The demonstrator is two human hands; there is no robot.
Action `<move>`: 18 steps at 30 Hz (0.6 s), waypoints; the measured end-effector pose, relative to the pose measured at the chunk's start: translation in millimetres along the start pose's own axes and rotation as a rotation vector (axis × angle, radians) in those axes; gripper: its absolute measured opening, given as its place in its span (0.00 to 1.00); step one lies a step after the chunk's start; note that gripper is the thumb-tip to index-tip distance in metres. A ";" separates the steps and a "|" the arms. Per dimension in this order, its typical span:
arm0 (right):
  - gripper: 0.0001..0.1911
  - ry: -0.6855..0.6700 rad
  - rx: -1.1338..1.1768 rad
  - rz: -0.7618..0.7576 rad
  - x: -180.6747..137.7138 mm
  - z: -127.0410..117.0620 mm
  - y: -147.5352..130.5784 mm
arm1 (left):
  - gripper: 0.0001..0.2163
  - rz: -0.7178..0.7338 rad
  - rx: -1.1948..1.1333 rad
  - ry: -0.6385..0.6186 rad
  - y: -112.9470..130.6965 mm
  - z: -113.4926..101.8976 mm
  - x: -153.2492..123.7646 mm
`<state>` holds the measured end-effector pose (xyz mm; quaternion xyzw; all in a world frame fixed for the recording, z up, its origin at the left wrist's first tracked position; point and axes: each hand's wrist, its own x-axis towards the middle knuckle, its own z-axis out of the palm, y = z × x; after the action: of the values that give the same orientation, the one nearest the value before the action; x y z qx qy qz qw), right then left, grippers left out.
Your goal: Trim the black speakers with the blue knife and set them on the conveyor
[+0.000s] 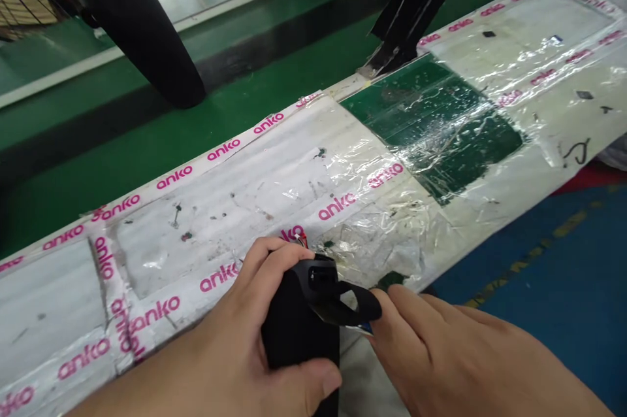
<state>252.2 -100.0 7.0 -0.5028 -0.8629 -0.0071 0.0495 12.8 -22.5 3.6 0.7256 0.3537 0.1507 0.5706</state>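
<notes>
In the lower middle of the head view, my left hand (255, 332) is wrapped round a black cylinder (298, 325) with a matt surface. Its thumb lies across the near side and its fingers curl over the far side. The cylinder's top end carries a dark plastic cap (322, 275) and a looped black strap (365, 302). Short red and white wires (301, 238) stick out just beyond my left fingertips. My right hand (435, 345) is closed at the strap's outer end; its fingertips are hidden. A small blue and silvery bit shows beside them, too little to name.
A white worktop (235, 208) with pink-printed "anko" tape and clear plastic runs diagonally, with a green patch (435, 123). Behind lies a green belt (235, 97) carrying another black cylinder (142, 38) with wires at its end. A black post (421, 5) rises at the worktop's far edge.
</notes>
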 end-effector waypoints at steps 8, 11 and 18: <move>0.15 0.083 0.192 0.120 4.2 19.1 -6.6 | 0.32 -0.005 -0.080 -0.024 1.4 -1.1 3.2; 0.16 0.020 0.217 0.106 3.5 11.7 -3.9 | 0.31 -0.013 -0.038 -0.021 2.6 -1.1 3.4; 0.27 0.030 0.110 -0.036 4.2 -9.0 4.2 | 0.32 -0.039 0.006 -0.029 1.3 -1.8 1.2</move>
<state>254.5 -94.8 16.2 -0.4837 -0.8700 0.0319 0.0897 12.9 -20.5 5.1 0.7225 0.3600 0.1279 0.5762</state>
